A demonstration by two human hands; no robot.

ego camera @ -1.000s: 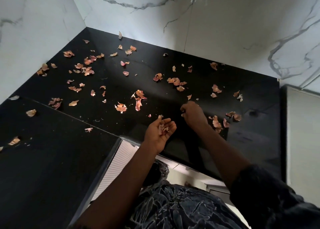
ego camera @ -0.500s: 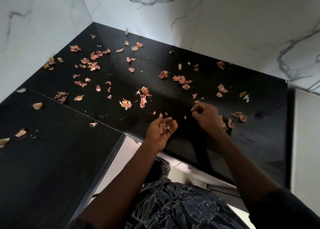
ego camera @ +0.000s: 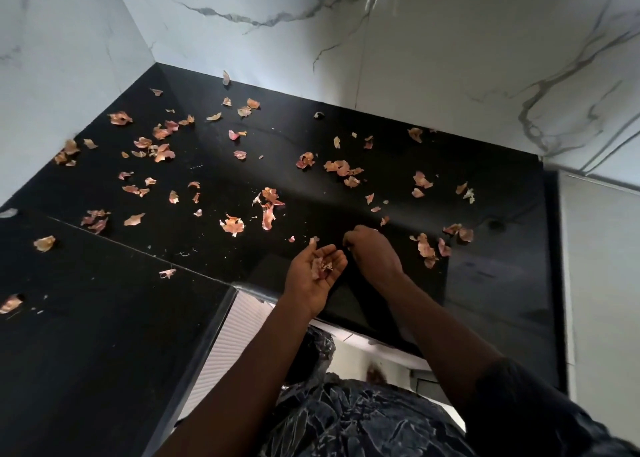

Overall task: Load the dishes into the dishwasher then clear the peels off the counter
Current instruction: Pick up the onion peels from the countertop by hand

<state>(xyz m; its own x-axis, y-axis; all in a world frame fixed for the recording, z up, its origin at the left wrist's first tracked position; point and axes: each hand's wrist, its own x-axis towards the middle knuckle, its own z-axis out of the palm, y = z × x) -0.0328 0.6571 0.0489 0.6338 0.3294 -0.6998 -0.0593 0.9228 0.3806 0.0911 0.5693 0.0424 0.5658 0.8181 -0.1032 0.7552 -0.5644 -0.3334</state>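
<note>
Dry pinkish onion peels (ego camera: 232, 225) lie scattered over the black stone counter (ego camera: 491, 283), thickest at the back left. My left hand (ego camera: 308, 283) is palm up above the counter's front edge, cupped, with a small heap of collected peels (ego camera: 322, 266) lying in it. My right hand (ego camera: 374, 254) is just right of it, knuckles up. Its curled fingertips pinch a small bit of peel beside the left fingertips. A cluster of peels (ego camera: 426, 248) lies on the counter just right of my right hand.
White marble walls (ego camera: 415, 58) close the counter at the back and left. A second black slab (ego camera: 86, 335) runs along the left. A white surface (ego camera: 602, 266) borders the counter on the right. Below the front edge are a ribbed white panel (ego camera: 221, 349) and my patterned clothing.
My right hand pinched at the counter farther right, then came back left to the cupped left hand. The left hand stayed put with its peels.
</note>
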